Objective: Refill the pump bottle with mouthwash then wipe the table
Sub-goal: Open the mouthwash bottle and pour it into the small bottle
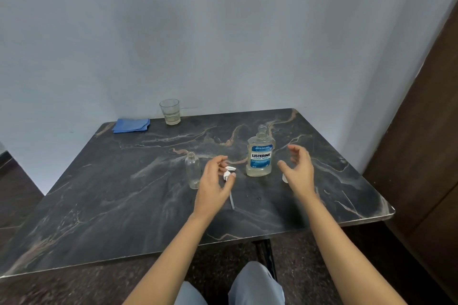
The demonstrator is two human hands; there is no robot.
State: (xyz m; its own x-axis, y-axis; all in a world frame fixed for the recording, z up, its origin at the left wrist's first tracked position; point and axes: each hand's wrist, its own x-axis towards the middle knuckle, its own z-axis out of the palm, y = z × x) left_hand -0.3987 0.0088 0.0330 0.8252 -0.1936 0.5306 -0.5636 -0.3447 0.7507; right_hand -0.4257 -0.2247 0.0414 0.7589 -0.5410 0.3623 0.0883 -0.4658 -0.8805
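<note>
left hand (214, 186) half hides the pump head (230, 169) by the upright pump bottle (192, 172), grip unclear; right hand (298, 171), fingers spread and empty, beside the mouthwash bottle (260, 156), half covers a cap (285, 178)

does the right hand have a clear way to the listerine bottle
Likely yes: the right hand hangs open beside the Listerine bottle, with nothing between them.

The mouthwash bottle (259, 156) stands between left hand (214, 181) and right hand (298, 171), bare table (260, 205) on its near side. A small bottle (192, 171) flanks the left hand's outer side; the pump (229, 171) lies at its fingertips.
</note>
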